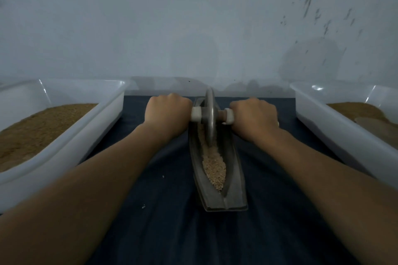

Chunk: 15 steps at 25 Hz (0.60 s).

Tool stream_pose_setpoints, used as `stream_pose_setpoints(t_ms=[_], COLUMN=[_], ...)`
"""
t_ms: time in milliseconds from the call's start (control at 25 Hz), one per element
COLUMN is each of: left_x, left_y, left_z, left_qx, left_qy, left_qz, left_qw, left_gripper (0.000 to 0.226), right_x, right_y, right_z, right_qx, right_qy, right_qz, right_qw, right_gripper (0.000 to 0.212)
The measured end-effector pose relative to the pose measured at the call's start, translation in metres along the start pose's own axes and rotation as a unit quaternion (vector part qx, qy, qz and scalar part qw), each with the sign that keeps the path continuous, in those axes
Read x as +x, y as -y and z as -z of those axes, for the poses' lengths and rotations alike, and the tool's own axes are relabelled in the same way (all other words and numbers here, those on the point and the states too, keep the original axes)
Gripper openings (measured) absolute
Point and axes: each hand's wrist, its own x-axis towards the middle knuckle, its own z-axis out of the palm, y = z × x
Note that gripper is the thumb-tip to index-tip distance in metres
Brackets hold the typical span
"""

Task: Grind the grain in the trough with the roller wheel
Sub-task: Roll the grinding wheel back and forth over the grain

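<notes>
A long grey metal trough (233, 189) lies lengthwise on a dark blue cloth in the middle. Pale grain (214, 165) fills its groove at the near half. The grey roller wheel (209, 114) stands upright in the far end of the trough, on an axle with white handle ends. My left hand (167, 114) grips the left handle. My right hand (254, 116) grips the right handle. Both fists hide most of the handles.
A white plastic tub (71, 144) with brown grain stands at the left. Another white tub (336, 127) with brown grain and a darker patch stands at the right. A pale wall rises just behind the trough. A few stray grains lie on the cloth (163, 211).
</notes>
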Motion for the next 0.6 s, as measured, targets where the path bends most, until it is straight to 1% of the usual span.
stream_pose_setpoints(t_ms=[40,80,120,200,240,280,360,400,480,520,560,600], left_x=[-0.004,-0.015,-0.030,-0.053,-0.054,-0.051,-0.029,-0.016,-0.001,-0.004,-0.017,-0.035], left_y=[0.001,0.004,0.006,0.009,0.011,0.010,0.004,0.003,0.001,0.002,0.004,0.005], left_z=[0.001,0.002,0.001,0.001,0.001,-0.001,-0.004,-0.002,0.001,0.002,0.003,0.000], left_qx=[-0.009,-0.010,-0.012,-0.019,-0.009,0.003,-0.004,-0.007,-0.020,-0.024,-0.019,-0.015], left_qy=[0.005,0.003,-0.014,-0.045,-0.063,-0.063,-0.037,-0.023,0.015,0.013,-0.012,-0.058], left_qz=[-0.011,-0.026,-0.039,-0.059,-0.061,-0.055,-0.038,-0.018,-0.004,-0.009,-0.021,-0.043], left_qw=[1.000,1.000,0.999,0.997,0.996,0.997,0.999,1.000,1.000,1.000,1.000,0.997], left_gripper=[0.012,0.010,0.009,0.019,0.023,0.022,0.007,0.006,0.012,0.010,0.007,0.015], right_x=[-0.004,-0.014,-0.027,-0.052,-0.054,-0.050,-0.029,-0.017,-0.001,-0.004,-0.015,-0.030], right_y=[-0.003,-0.008,-0.014,-0.022,-0.023,-0.022,-0.010,-0.003,0.003,0.001,-0.003,-0.010], right_z=[0.001,-0.001,-0.003,-0.004,-0.004,-0.005,-0.003,-0.002,0.000,0.004,0.004,0.002], right_qx=[-0.003,-0.018,-0.039,-0.079,-0.083,-0.074,-0.029,-0.011,-0.010,-0.013,-0.028,-0.048], right_qy=[-0.001,-0.028,-0.079,-0.155,-0.167,-0.150,-0.087,-0.050,-0.009,-0.009,-0.038,-0.090], right_qz=[0.011,0.034,0.065,0.106,0.113,0.105,0.054,0.023,0.005,0.013,0.038,0.075], right_qw=[1.000,0.999,0.994,0.979,0.976,0.980,0.994,0.998,1.000,1.000,0.998,0.992], right_gripper=[0.012,0.014,0.019,0.028,0.030,0.030,0.024,0.018,0.009,0.010,0.015,0.022])
